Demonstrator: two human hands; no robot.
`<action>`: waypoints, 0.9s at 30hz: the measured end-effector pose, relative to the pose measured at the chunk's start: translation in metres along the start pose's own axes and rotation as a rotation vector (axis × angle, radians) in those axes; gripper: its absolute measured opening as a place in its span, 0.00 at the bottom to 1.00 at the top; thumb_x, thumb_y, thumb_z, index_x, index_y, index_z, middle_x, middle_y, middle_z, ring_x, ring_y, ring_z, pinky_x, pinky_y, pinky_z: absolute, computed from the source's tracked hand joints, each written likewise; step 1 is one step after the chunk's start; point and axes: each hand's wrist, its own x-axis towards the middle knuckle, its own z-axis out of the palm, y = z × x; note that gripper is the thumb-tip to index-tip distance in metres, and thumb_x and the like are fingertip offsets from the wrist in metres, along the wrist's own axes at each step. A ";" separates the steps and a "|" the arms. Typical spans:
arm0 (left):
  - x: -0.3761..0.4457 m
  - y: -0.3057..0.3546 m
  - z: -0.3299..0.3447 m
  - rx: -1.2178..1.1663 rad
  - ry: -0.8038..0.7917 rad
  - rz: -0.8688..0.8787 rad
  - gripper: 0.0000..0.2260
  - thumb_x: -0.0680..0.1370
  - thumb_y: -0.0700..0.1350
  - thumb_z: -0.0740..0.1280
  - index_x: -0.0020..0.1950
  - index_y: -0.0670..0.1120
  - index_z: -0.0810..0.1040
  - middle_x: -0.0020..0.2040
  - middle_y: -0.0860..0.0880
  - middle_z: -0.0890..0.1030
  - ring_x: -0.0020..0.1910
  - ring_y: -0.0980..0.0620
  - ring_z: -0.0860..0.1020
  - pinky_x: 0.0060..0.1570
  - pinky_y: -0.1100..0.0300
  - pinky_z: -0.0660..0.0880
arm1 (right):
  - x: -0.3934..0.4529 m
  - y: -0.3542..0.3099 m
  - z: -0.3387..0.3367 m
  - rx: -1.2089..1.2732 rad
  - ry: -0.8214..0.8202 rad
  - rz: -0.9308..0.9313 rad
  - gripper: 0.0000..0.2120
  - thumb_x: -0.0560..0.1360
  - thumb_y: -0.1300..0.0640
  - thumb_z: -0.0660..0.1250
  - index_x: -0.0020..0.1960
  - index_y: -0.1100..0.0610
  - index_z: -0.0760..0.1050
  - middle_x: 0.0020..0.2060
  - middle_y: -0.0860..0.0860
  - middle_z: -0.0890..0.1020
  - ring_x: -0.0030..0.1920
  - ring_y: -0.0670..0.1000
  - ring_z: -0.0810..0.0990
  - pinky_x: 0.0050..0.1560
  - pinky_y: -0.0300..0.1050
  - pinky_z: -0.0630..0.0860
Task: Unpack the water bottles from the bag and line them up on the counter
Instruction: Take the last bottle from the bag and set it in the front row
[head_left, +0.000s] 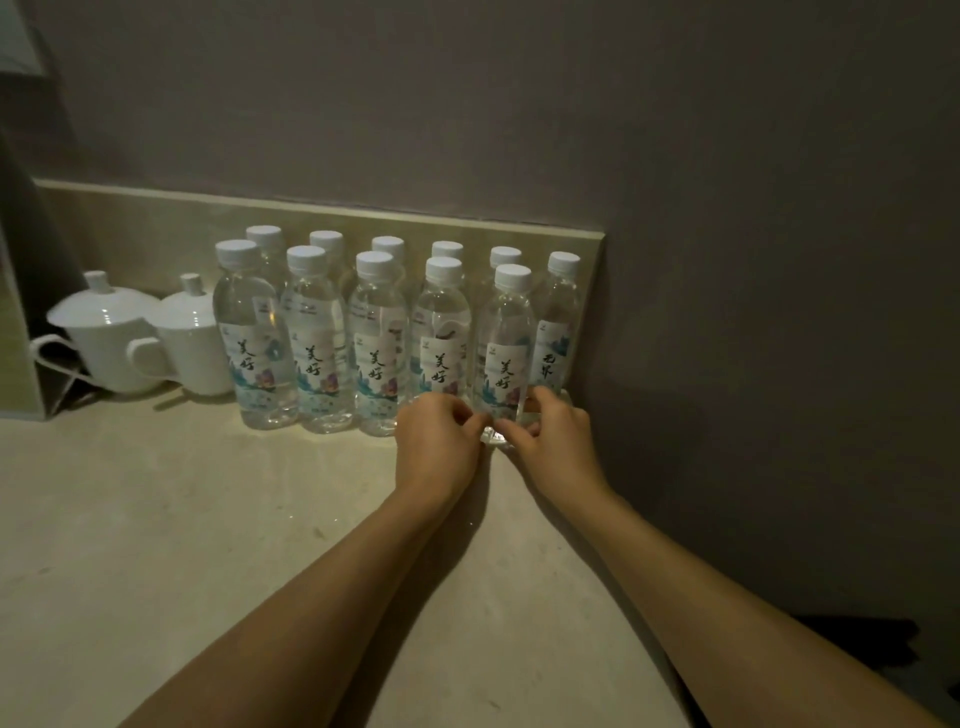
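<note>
Squaring up the last front-row bottle at the counter's right end

My left hand (435, 435) and right hand (549, 427) meet at the foot of the end bottle (505, 347), fingers curled narrow and pinching its base from 9 and 3 o'clock; it stands on the counter (156, 519), far right of the front row, with the other bottles (317, 338) running off toward 9 o'clock and a second row behind at 12. To do this well, I judge I should nudge low at the base, not the shoulder, so it slides without tipping and lands shoulder to shoulder with its neighbour. Its long axis is upright, white cap up, label facing me at 6 o'clock.
</note>
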 end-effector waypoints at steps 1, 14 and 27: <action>0.002 0.000 0.001 0.006 0.002 -0.004 0.08 0.77 0.45 0.70 0.44 0.42 0.86 0.36 0.47 0.85 0.34 0.55 0.81 0.39 0.63 0.77 | 0.001 0.000 0.000 0.002 -0.007 0.003 0.19 0.73 0.51 0.72 0.61 0.57 0.76 0.51 0.56 0.83 0.50 0.55 0.83 0.50 0.54 0.81; 0.007 0.000 0.003 0.021 0.007 -0.015 0.08 0.77 0.44 0.70 0.45 0.42 0.86 0.37 0.47 0.86 0.37 0.52 0.83 0.46 0.54 0.81 | 0.005 -0.001 0.002 -0.013 -0.013 0.002 0.19 0.73 0.51 0.72 0.60 0.57 0.75 0.52 0.56 0.83 0.51 0.55 0.83 0.51 0.55 0.81; 0.003 0.008 -0.006 -0.006 -0.038 -0.014 0.09 0.78 0.45 0.69 0.46 0.41 0.86 0.37 0.46 0.85 0.36 0.50 0.83 0.45 0.50 0.82 | 0.004 -0.003 0.000 0.023 -0.022 0.011 0.20 0.73 0.49 0.72 0.61 0.56 0.76 0.54 0.54 0.83 0.52 0.54 0.83 0.52 0.53 0.80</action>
